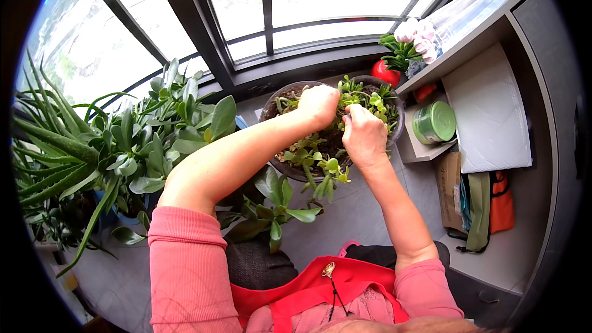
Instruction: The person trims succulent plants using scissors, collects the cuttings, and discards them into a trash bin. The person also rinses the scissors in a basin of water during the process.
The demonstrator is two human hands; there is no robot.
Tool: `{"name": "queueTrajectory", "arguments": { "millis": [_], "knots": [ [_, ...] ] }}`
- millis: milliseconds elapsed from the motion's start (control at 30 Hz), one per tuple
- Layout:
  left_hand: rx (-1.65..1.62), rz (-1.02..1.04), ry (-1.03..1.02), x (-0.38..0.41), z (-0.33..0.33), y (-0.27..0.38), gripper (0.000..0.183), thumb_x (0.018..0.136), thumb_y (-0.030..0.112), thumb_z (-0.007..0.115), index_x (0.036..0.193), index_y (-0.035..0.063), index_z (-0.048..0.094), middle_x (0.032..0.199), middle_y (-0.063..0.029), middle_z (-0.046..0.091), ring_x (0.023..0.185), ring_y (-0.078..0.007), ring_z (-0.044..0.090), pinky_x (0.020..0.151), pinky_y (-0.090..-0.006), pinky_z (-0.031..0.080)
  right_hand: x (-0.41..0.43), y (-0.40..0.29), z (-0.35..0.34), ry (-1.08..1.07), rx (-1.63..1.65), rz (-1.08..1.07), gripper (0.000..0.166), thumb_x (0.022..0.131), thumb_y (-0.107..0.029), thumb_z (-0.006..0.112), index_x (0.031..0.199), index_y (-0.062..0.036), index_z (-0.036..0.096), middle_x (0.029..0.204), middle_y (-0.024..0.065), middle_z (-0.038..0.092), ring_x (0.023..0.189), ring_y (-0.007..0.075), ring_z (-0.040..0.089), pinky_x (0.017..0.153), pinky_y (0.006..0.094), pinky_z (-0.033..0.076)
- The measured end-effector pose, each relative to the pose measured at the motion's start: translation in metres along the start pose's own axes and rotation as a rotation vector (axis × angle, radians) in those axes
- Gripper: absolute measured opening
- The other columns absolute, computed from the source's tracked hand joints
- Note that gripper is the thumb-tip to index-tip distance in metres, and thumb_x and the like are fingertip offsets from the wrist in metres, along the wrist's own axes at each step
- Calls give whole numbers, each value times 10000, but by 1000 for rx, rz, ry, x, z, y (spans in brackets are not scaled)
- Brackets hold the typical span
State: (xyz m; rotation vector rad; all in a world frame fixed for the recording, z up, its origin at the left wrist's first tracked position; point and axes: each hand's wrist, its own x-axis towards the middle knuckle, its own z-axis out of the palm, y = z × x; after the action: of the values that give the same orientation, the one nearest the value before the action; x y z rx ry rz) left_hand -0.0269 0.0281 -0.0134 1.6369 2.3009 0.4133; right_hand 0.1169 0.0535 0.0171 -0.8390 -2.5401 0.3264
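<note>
My left hand (321, 102) reaches over a round plastic pot of succulents (296, 176), its fingers curled and mostly hidden behind its back. Close beside it, my right hand (366, 138) has thumb and forefinger pinched together on a small dark object, too small to make out. Both hands are among the trailing green stems (350, 97), whose round leaves stand over dark soil (330, 141). A second round pot (398, 122) adjoins on the right, holding more small succulents. Some stems hang over the near rim of the first pot.
Left stand a large aloe (69, 148) and a jade plant (157, 148); broad-leaved shoots (273, 194) come near my knee. A window frame (305, 62) rises behind. On the right are a red vase (385, 73), an open shelf unit (485, 259) and a green lidded tub (434, 122).
</note>
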Motion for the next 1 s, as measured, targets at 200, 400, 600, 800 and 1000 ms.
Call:
{"name": "queueTrajectory", "arguments": {
  "millis": [200, 400, 600, 800, 1000],
  "knots": [
    [6, -18, -42, 0, -2, 4, 123, 754, 83, 590, 819, 34, 682, 876, -180, 676, 849, -304, 670, 730, -389, 546, -1, 2, -8, -20, -35, -8, 134, 767, -80, 646, 888, -57, 595, 800, 131, 644, 733, 319, 633, 654, 399, 498],
    [-34, -85, -67, 2, 3, -4, 136, 760, 111, 584, 853, 64, 672, 886, -169, 670, 872, -315, 654, 746, -408, 535, 2, -1, -17, 69, -54, -108, 125, 752, -97, 647, 796, -60, 536, 753, 116, 614, 657, 316, 627, 594, 399, 506],
    [-12, -77, -61, 1, 1, -2, 139, 758, 89, 587, 841, 44, 689, 903, -161, 680, 873, -294, 668, 741, -389, 547, 4, -1, -27, 57, -112, -89, 99, 758, -82, 623, 775, -63, 528, 739, 113, 608, 643, 311, 626, 581, 395, 507],
    [-3, -73, -50, -1, -10, -8, 152, 754, 86, 584, 857, 55, 691, 915, -163, 678, 883, -298, 665, 756, -395, 542, 1, 0, -20, 59, -281, -126, 139, 682, -35, 613, 782, -68, 521, 727, 99, 587, 629, 265, 630, 560, 358, 515],
    [7, -113, -91, -2, -13, -5, 155, 748, 82, 586, 863, 50, 685, 917, -167, 673, 892, -309, 657, 768, -401, 537, 0, 4, -4, 100, -346, -164, 143, 672, -18, 589, 789, -59, 517, 734, 88, 568, 636, 236, 626, 555, 339, 518]
  ]
}}
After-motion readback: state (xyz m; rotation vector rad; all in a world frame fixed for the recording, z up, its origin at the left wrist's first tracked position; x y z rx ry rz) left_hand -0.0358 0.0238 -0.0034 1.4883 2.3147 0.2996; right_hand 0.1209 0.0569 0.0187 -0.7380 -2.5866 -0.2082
